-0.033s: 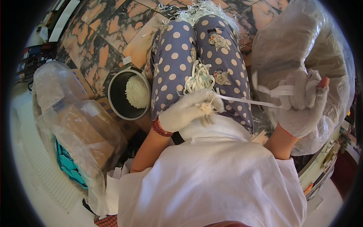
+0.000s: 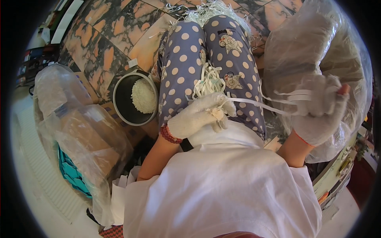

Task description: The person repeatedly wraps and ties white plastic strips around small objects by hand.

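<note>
My left hand [image 2: 202,114], in a white knit glove with a red beaded bracelet at the wrist, is over my lap, its fingers closed on one end of a narrow white strip [image 2: 256,104]. That strip sags slightly as it runs across to my right hand [image 2: 320,109], also gloved, with a bare thumb tip. Its curled fingers are blurred by motion and hold several strips, whose loose ends [image 2: 291,93] stick out to the left. A tangle of pale strips [image 2: 209,81] lies between my thighs, just beyond my left hand.
A round metal pot [image 2: 118,101] with white granules inside stands on the left. Clear plastic [image 2: 85,131] covers cardboard and teal pieces nearby. A large clear plastic bag [image 2: 301,43] fills the right side. More shredded strips [image 2: 216,12] lie past my knees on the patterned tile floor [image 2: 109,35].
My right hand's fingers have curled in and shifted slightly, now blurred. The strip between the hands has gone from nearly straight to gently bowed. My left hand has barely moved.
</note>
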Motion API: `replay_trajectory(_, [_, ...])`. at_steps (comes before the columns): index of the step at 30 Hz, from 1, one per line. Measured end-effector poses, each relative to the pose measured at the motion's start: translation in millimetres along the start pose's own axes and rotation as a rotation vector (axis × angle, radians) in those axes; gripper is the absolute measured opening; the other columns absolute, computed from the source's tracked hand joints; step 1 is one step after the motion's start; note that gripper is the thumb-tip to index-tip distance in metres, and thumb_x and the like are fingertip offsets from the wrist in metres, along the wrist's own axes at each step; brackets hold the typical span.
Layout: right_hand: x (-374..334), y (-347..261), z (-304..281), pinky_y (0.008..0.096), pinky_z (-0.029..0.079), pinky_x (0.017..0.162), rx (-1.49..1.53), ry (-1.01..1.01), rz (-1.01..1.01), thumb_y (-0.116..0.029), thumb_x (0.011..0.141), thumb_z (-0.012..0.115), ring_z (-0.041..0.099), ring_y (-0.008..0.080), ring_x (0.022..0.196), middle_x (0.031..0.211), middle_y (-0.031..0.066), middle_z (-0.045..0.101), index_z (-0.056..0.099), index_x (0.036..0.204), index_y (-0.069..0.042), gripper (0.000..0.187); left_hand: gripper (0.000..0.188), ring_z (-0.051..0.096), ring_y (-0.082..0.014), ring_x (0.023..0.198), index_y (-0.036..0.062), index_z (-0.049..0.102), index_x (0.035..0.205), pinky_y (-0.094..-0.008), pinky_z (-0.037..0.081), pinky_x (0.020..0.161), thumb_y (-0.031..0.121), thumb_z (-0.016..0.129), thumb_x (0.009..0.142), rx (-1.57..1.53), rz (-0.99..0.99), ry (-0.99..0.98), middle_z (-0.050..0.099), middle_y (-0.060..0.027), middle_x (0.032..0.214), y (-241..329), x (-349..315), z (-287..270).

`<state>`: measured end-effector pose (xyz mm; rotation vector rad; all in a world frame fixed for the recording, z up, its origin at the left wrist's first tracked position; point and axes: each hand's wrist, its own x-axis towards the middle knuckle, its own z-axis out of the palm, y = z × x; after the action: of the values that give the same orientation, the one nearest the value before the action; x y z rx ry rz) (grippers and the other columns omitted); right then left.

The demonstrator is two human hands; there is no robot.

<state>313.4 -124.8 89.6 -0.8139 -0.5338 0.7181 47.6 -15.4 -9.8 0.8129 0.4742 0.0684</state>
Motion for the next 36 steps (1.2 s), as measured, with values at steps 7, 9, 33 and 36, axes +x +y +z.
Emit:
replay_trajectory(7, [3.6,-30.3,-7.0,0.0261,0.035,0.051,-0.161,-0.009,-0.5,-0.019,0.096,0.061,0.038,0.0094,0.055,0.064,-0.0005,0.043,0.048,0.066,-0.016,0.033,0.037,0.049,-0.0114,0.064,0.0042,0.059,0.094,-0.0251,0.039,0.058,0.035,0.047,0.111,-0.036,0.127,0.246,0.054,-0.0021,0.081,-0.1,-11.5,-15.1])
replay_trajectory(9, [-10.7,-9.7,-7.9,0.027,0.043,0.059,-0.994,0.082,-0.501,-0.014,0.094,0.064,0.05,0.0122,0.064,0.074,0.0031,0.055,0.058,0.076,-0.011,0.019,0.037,0.047,-0.0111,0.062,0.0051,0.057,0.091,-0.025,0.037,0.056,0.033,0.045,0.111,-0.081,0.175,0.266,0.052,-0.002,0.078,3.2,-14.8,-17.1])
replay_trajectory(33, [-21.3,64.4,22.0,0.0279,0.045,0.057,-0.632,-0.335,0.561,-0.014,0.094,0.068,0.053,0.0125,0.061,0.08,0.0036,0.06,0.069,0.099,-0.005,0.01,0.018,0.059,-0.0203,0.081,0.0036,0.071,0.104,-0.0339,0.048,0.073,0.02,0.07,0.097,0.886,0.351,0.112,0.061,-0.0088,0.086,22.6,24.8,12.4])
replay_trajectory(36, [-22.7,58.6,30.4,0.0238,0.034,0.044,-0.215,-0.163,0.677,-0.027,0.102,0.06,0.038,0.0036,0.049,0.073,-0.002,0.05,0.061,0.105,-0.006,0.021,0.014,0.059,-0.0279,0.08,0.0031,0.069,0.096,-0.0368,0.048,0.072,0.013,0.06,0.099,0.993,0.497,0.059,0.061,-0.0108,0.087,24.1,18.9,11.9])
